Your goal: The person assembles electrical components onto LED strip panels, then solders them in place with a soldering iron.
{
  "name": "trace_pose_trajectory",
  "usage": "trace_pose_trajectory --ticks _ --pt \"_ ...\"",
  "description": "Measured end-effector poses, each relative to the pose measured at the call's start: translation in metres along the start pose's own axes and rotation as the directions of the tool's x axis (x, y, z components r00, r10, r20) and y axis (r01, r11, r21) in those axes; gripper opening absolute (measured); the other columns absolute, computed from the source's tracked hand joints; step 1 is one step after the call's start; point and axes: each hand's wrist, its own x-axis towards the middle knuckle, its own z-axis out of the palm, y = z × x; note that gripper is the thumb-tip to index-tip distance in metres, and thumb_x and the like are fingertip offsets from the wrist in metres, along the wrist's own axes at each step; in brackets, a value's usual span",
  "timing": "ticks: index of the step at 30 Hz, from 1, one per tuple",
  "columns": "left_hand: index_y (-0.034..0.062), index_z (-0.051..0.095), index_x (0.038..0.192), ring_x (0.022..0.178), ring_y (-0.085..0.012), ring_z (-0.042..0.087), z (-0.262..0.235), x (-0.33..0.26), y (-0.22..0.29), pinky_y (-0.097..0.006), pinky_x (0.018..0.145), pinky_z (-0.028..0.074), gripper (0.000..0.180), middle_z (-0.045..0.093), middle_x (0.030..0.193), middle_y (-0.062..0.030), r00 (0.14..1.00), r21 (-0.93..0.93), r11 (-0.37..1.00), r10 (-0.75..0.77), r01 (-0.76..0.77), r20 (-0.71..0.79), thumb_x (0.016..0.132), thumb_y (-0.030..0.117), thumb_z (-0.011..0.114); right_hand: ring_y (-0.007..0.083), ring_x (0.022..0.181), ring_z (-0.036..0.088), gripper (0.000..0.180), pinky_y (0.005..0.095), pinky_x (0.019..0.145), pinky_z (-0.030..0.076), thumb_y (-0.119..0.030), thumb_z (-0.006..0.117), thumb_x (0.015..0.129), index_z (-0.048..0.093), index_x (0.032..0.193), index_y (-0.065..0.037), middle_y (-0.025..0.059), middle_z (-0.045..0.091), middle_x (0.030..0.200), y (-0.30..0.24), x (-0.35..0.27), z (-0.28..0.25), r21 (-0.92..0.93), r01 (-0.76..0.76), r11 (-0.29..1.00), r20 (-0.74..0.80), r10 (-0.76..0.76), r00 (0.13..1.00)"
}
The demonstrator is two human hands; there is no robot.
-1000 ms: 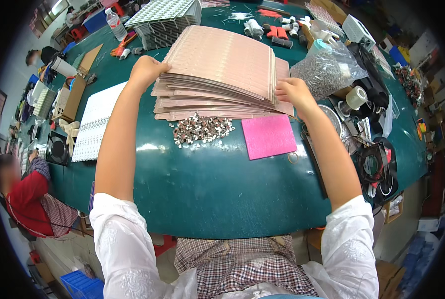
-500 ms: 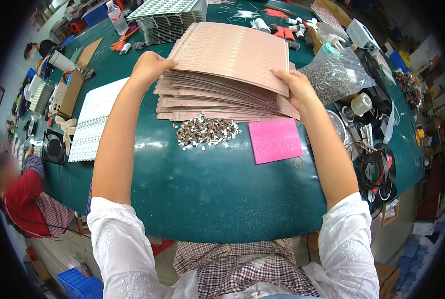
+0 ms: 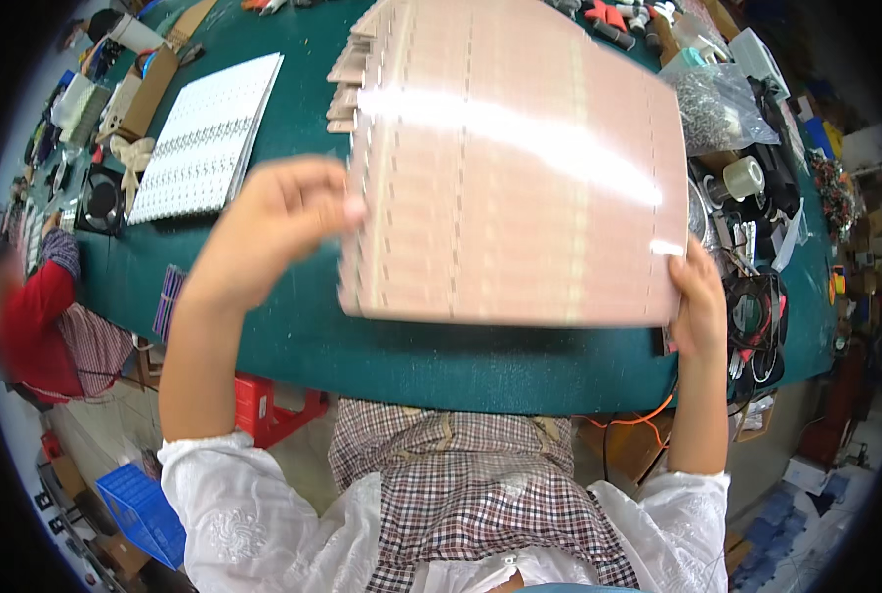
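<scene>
A pale pink circuit board panel with rows of small slots is lifted up close, tilted, with glare across its face. My left hand, slightly blurred, is closed at its left edge, thumb against the rim. Low on the right edge, my right hand grips it, thumb in front and the other fingers partly hidden behind. Behind the lifted panel, corners of the stack of similar pink panels stick out at the left. The small parts and the bright pink pad are hidden by the panel.
White panels lie on the green table at the left, near a black fan. At the right are a bag of small metal parts, a wire spool and another fan. A person in red sits at far left.
The top panel has come off the stack and toward me, in both hands. My view has shifted down, and the panel covers the loose parts and the pink pad.
</scene>
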Motion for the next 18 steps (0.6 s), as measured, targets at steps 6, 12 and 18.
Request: trace_pose_trajectory --ticks 6,12,18 --pt "0.0011 0.061 0.086 0.071 -0.0035 0.057 0.049 -0.076 -0.081 -0.022 0.063 0.045 0.019 0.066 0.076 0.0014 0.948 -0.171 0.933 -0.300 0.315 0.108 0.085 0.009 0.079 0.0180 0.108 0.065 0.050 0.0316 0.097 0.049 -0.006 0.074 0.086 0.057 0.131 0.008 0.0130 0.069 0.118 0.042 -0.094 -0.027 -0.216 -0.273 0.938 -0.024 0.274 0.961" --pt "-0.0020 0.062 0.089 0.068 -0.0082 0.060 0.072 -0.092 -0.115 -0.025 0.060 0.046 0.027 0.069 0.074 -0.0070 0.928 0.158 0.918 -0.372 0.363 0.030 0.080 0.012 0.083 0.0181 0.108 0.065 0.042 0.0321 0.098 0.048 -0.002 0.071 0.085 0.059 0.125 0.006 0.0122 0.069 0.115 0.064 -0.118 -0.029 -0.225 -0.400 0.888 -0.137 0.378 0.916" --pt "-0.0015 0.062 0.076 0.054 -0.0192 0.062 0.082 -0.096 -0.115 -0.032 0.054 0.047 0.033 0.066 0.063 -0.0113 0.983 0.515 0.838 -0.156 0.181 -0.093 0.081 0.024 0.081 0.0145 0.104 0.060 0.028 0.0272 0.095 0.043 -0.004 0.057 0.094 0.058 0.121 0.003 0.0099 0.067 0.113 0.067 -0.127 -0.028 -0.251 -0.372 0.894 -0.299 0.294 0.908"
